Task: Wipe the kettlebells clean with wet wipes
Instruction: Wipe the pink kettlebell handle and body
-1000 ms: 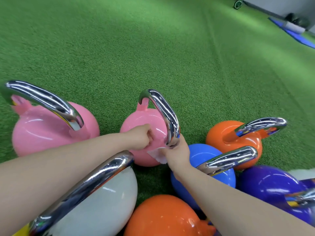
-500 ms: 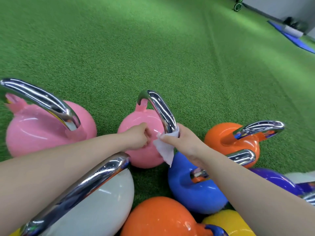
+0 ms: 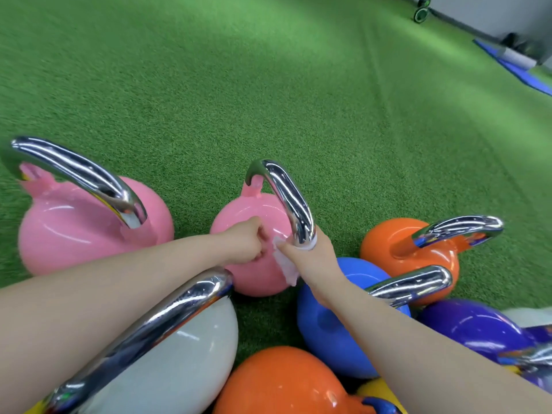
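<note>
A small pink kettlebell (image 3: 248, 216) with a chrome handle (image 3: 291, 198) stands on the turf in the middle. My right hand (image 3: 313, 258) wraps a white wet wipe (image 3: 285, 267) round the near foot of that handle, and a loose end of the wipe hangs down over the pink body. My left hand (image 3: 248, 243) is curled in a fist against the pink body just left of the wipe; whether it pinches the wipe is hidden. A larger pink kettlebell (image 3: 74, 231) stands to the left.
Close around me stand a white kettlebell (image 3: 179, 354), a blue one (image 3: 331, 330), two orange ones (image 3: 391, 243) (image 3: 286, 383) and a purple one (image 3: 478, 327). Green turf (image 3: 268, 85) stretches ahead. A blue mat (image 3: 513, 67) and a small wheel (image 3: 421, 13) lie at the far right.
My right hand slid the wipe down the chrome handle to its near foot and closed round it. The left fist stayed against the pink body.
</note>
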A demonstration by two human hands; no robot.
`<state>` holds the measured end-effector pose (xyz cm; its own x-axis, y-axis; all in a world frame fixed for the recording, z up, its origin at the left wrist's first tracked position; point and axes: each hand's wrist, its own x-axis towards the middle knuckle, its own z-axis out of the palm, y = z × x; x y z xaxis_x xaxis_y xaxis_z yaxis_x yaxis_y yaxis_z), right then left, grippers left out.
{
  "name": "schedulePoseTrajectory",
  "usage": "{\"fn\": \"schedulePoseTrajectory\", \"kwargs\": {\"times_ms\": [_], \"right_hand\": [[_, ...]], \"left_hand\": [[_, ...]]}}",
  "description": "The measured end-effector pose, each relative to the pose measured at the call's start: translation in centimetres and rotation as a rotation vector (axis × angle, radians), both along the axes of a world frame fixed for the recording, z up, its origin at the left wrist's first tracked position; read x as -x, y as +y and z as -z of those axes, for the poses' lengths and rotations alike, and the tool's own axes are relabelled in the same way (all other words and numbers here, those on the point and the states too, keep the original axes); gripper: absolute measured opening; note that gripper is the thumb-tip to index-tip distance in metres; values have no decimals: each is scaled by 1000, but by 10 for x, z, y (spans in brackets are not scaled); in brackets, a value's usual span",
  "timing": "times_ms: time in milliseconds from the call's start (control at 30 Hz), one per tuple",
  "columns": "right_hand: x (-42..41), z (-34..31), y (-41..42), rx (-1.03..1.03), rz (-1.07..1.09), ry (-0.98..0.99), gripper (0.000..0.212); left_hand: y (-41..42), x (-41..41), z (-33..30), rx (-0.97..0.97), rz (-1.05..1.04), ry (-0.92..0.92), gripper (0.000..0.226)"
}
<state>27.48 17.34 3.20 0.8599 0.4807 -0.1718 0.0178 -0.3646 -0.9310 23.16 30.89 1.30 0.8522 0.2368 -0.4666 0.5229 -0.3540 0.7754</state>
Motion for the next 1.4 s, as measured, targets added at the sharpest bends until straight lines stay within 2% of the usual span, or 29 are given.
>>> {"fn": "schedulePoseTrajectory", "kwargs": {"times_ms": [133, 233, 333, 400, 467, 567, 667, 800, 867, 900, 967, 1067, 1133, 1167, 1233, 1333, 1400], "right_hand": [[-10, -20, 6, 43, -171, 45, 24], [-23, -29, 13, -11, -298, 299, 27], [-37, -34, 24, -30, -307, 629, 45], [-42, -39, 30, -37, -349, 806, 64], [-47, -39, 35, -55, -404, 904, 82], [-46, -40, 37, -89, -394, 947, 91], [-42, -37, 34, -138, -241, 876, 87], [-28, -19, 26, -108, 147, 612, 74], [-17, -14, 21, -91, 264, 511, 61], [-12, -14, 19, -85, 273, 463, 58], [-10, -17, 13, -147, 235, 493, 62], [-7, -37, -3, -374, 34, 738, 69], [-7, -44, -13, -405, -133, 739, 51], [-7, -44, -18, -391, -202, 678, 42], [-4, -37, -24, -285, -265, 493, 39], [6, -26, -16, 18, -162, 112, 41], [9, -23, -4, 105, -60, -35, 38]], "left_hand": [[0, 1, -1, -49, 39, 40, 21], [0, 0, 0, -77, 34, 47, 21], [-1, -1, 3, -88, 27, 47, 24], [-1, -2, 6, -79, 19, 46, 27], [-1, -3, 8, -66, 12, 47, 27], [-2, -3, 7, -58, 8, 50, 28], [-1, -2, 6, -55, 11, 55, 26], [-1, -2, 2, -65, 25, 56, 19], [0, -1, 0, -68, 40, 58, 19], [0, 0, 0, -78, 52, 60, 19], [2, 1, -1, -101, 74, 63, 19], [2, 4, -2, -91, 84, 55, 17], [2, 5, -3, -89, 84, 48, 17], [2, 5, -4, -87, 85, 46, 17], [2, 4, -4, -83, 83, 46, 18], [2, 4, -2, -92, 90, 44, 17], [2, 4, -2, -135, 105, 1, 16]]}}
